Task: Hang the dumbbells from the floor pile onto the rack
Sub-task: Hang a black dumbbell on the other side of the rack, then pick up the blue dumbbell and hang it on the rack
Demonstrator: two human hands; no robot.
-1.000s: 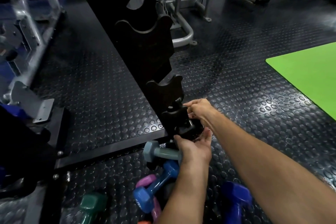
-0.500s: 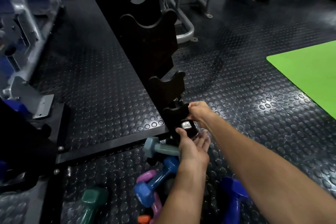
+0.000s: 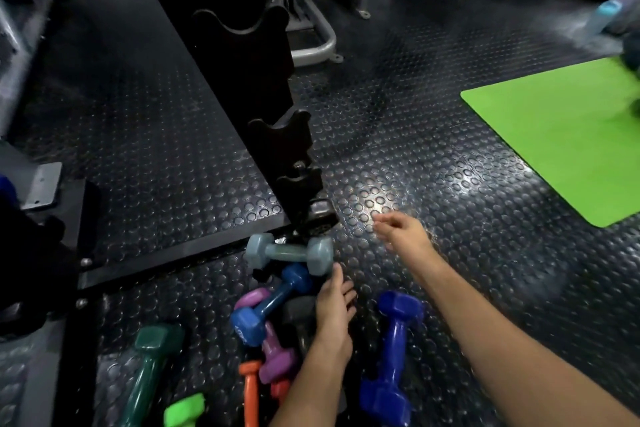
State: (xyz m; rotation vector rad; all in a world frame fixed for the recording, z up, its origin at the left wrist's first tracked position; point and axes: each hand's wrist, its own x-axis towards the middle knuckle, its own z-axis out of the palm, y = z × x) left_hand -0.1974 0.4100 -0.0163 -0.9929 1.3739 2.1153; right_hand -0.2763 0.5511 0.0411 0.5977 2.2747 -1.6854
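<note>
A black vertical dumbbell rack (image 3: 249,55) rises from the floor, with notched cradles down its edge. A black dumbbell (image 3: 320,215) sits in its lowest cradle. Below lies the floor pile: a grey-blue dumbbell (image 3: 289,251), a blue one (image 3: 270,305), a purple one (image 3: 273,354), an orange one (image 3: 251,392), a dark green one (image 3: 149,367), a lime one (image 3: 183,409) and a royal blue one (image 3: 393,354). My left hand (image 3: 334,308) reaches down over a black dumbbell (image 3: 299,319) in the pile, fingers extended. My right hand (image 3: 401,230) hovers open right of the rack's foot, holding nothing.
A bright green mat (image 3: 561,132) lies on the studded rubber floor at the right. Grey machine frames (image 3: 311,28) stand behind the rack, and more equipment (image 3: 31,184) crowds the left edge.
Both hands have let go of the black dumbbell, which now rests in the lowest cradle. My right hand drew back to the right; my left hand dropped toward the pile.
</note>
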